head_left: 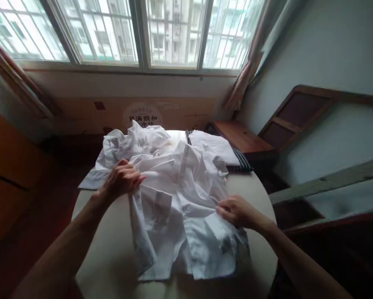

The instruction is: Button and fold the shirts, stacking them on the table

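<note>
Bare forearms [77, 232] reach over a pale round table [108, 253]. From the left I see an orange-brown cabinet [15, 153], heaped white cloth [142, 139] reaching the rim, then the left hand [124, 178], closed on a rumpled white cloth garment [158, 203] spread mid-table. Folded white fabric [211, 143] lies on dark striped fabric [244, 160] near the right edge; the right hand [236, 211] clenches the garment's other side. Bare tabletop flanks the garment's lower half. Behind, a tan panel [189, 106] bears Chinese characters, “颐和” among them, others blurred or hidden.
</note>
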Demonstrator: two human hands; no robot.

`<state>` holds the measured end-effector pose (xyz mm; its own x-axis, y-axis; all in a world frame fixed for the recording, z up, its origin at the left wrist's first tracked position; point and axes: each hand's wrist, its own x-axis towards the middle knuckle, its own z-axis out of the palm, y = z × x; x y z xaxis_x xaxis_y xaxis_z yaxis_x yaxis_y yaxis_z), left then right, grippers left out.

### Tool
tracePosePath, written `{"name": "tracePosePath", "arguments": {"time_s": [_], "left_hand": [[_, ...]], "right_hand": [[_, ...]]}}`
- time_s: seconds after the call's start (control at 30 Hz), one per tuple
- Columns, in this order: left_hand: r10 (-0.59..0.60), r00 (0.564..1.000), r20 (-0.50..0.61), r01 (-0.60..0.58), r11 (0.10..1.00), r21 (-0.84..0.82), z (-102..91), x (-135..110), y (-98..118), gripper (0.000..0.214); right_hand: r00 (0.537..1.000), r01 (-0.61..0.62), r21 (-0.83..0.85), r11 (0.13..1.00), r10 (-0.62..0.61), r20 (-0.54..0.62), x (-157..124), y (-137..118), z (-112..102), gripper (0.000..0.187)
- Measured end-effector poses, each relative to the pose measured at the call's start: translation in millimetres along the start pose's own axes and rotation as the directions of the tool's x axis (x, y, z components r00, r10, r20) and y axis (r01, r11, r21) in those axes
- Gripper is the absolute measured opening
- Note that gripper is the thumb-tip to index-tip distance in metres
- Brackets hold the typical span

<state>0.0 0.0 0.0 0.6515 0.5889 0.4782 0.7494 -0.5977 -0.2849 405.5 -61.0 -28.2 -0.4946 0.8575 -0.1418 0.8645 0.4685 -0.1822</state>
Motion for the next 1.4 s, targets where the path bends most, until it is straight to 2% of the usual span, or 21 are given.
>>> {"name": "tracePosePath", "arguments": {"time_s": [0.13, 0.23, 0.3, 0.37, 0.43, 0.47, 0.53, 0.6, 0.63, 0.7, 0.77, 0.9, 0.97, 1.1, 1.27, 1.33, 1.4], "left_hand": [[-0.046, 0.983, 0.179, 0.042, 0.999, 0.024, 0.3, -11, -9, 0.03], [-0.142, 0.931, 0.336, 0.099, 0.985, 0.142, -6.9, -13, -4, 0.014], [-0.277, 0.89, 0.362, 0.184, 0.945, 0.271, -17.6, -9, 7, 0.017], [-0.375, 0.862, 0.341, 0.273, 0.911, 0.31, -29.8, 1, 22, 0.019], [-0.391, 0.855, 0.341, 0.348, 0.92, 0.183, -36.9, 16, 43, 0.015], [-0.381, 0.852, 0.36, 0.382, 0.921, 0.072, -36.4, 24, 54, 0.015], [-0.363, 0.825, 0.433, 0.457, 0.879, -0.134, -25.6, 41, 76, 0.022], [-0.342, 0.779, 0.525, 0.52, 0.821, -0.236, -3.9, 55, 94, 0.027], [-0.342, 0.749, 0.567, 0.554, 0.793, -0.254, 9.1, 60, 100, 0.029], [-0.363, 0.696, 0.62, 0.619, 0.741, -0.26, 34.8, 63, 109, 0.029], [-0.391, 0.671, 0.629, 0.66, 0.702, -0.268, 55.5, 62, 114, 0.026], [-0.446, 0.67, 0.593, 0.713, 0.608, -0.349, 76.5, 54, 119, 0.022], [-0.447, 0.69, 0.569, 0.718, 0.522, -0.461, 80.0, 51, 119, 0.021], [-0.448, 0.743, 0.497, 0.651, 0.312, -0.692, 83.7, 47, 116, 0.017], [-0.424, 0.714, 0.558, 0.595, -0.053, -0.802, 85.6, 44, 113, 0.023], [-0.41, 0.709, 0.574, 0.586, -0.11, -0.803, 83.8, 44, 113, 0.023], [-0.405, 0.707, 0.579, 0.584, -0.126, -0.802, 81.1, 45, 113, 0.023]], "right_hand": [[0.996, -0.08, -0.039, 0.996, 0.082, 0.04, 0, 10, -11, 0.018], [0.973, -0.222, -0.138, 0.965, 0.228, 0.031, 1, 16, -26, 0.014], [0.947, -0.32, -0.23, 0.919, 0.315, -0.058, 4, 16, -42, 0.016], [0.922, -0.378, -0.28, 0.883, 0.331, -0.201, 9, 7, -57, 0.016], [0.902, -0.359, -0.231, 0.904, 0.272, -0.335, 19, -11, -67, 0.016], [0.897, -0.307, -0.169, 0.936, 0.226, -0.38, 27, -22, -68, 0.016], [0.906, -0.128, -0.006, 0.992, 0.115, -0.407, 45, -46, -61, 0.015], [0.928, 0.036, 0.144, 0.989, 0.02, -0.371, 67, -66, -43, 0.013], [0.939, 0.068, 0.201, 0.977, 0.005, -0.344, 77, -72, -31, 0.013], [0.956, 0.053, 0.283, 0.958, 0.033, -0.29, 94, -79, -9, 0.014], [0.961, 0.01, 0.336, 0.942, 0.084, -0.264, 105, -77, 10, 0.015], [0.953, 0.002, 0.405, 0.914, 0.121, -0.278, 110, -68, 30, 0.016], [0.947, 0.004, 0.443, 0.897, 0.138, -0.29, 110, -67, 35, 0.016], [0.919, 0.024, 0.549, 0.835, 0.198, -0.342, 110, -67, 39, 0.014], [0.895, 0.066, 0.616, 0.785, 0.227, -0.384, 108, -70, 38, 0.011], [0.887, 0.08, 0.596, 0.799, 0.216, -0.409, 106, -71, 38, 0.011], [0.878, 0.099, 0.573, 0.813, 0.199, -0.435, 105, -71, 38, 0.011]]}}
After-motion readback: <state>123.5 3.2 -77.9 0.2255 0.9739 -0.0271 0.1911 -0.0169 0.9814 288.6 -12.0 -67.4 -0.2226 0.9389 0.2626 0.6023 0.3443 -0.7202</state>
